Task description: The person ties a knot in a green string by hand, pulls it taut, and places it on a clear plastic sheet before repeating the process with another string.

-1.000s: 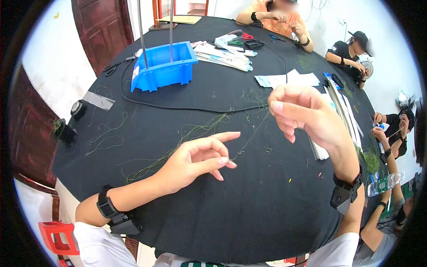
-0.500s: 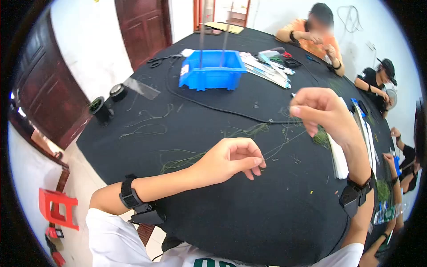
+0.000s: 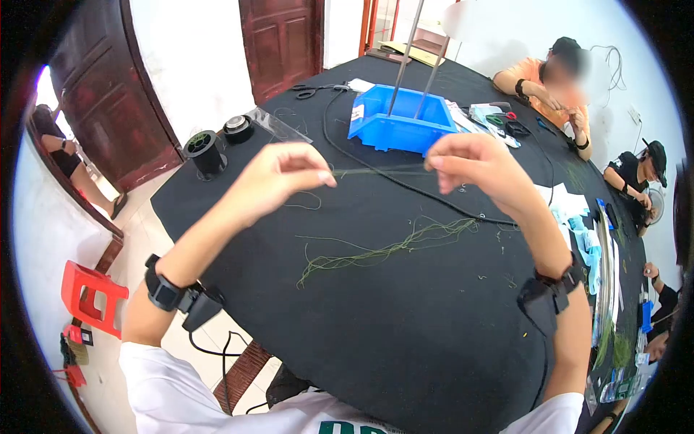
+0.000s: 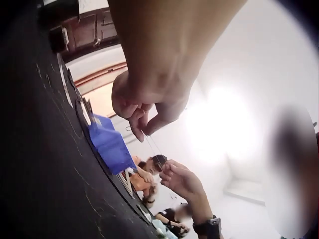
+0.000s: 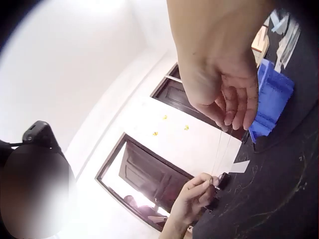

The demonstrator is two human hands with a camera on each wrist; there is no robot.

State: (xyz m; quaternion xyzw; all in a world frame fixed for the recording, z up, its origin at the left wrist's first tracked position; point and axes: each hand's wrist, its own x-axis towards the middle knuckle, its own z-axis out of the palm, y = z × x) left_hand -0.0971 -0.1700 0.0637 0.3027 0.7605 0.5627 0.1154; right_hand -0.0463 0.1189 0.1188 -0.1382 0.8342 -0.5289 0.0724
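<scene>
A thin green thread (image 3: pixel 383 172) runs nearly level between both hands above the table. My left hand (image 3: pixel 285 177) pinches one end of this span between thumb and fingers. At the other end my right hand (image 3: pixel 473 166) pinches it with thumb and fingertips. In the left wrist view two fine strands (image 4: pixel 153 144) stretch from the left fingertips toward the right hand (image 4: pixel 182 181). The right wrist view also has the two strands between the hands. Below lies a loose bundle of green threads (image 3: pixel 383 253) on the black cloth (image 3: pixel 405 325).
A blue bin (image 3: pixel 405 134) with two metal rods stands behind the hands. At the left edge are a dark spool (image 3: pixel 206 154) and a round black item (image 3: pixel 238 129). A black cable (image 3: pixel 347 148) crosses the cloth. Other people sit along the far and right sides.
The left hand has risen level with the right, and the thread between them has gone from slanting to nearly level. The head view has turned to the left.
</scene>
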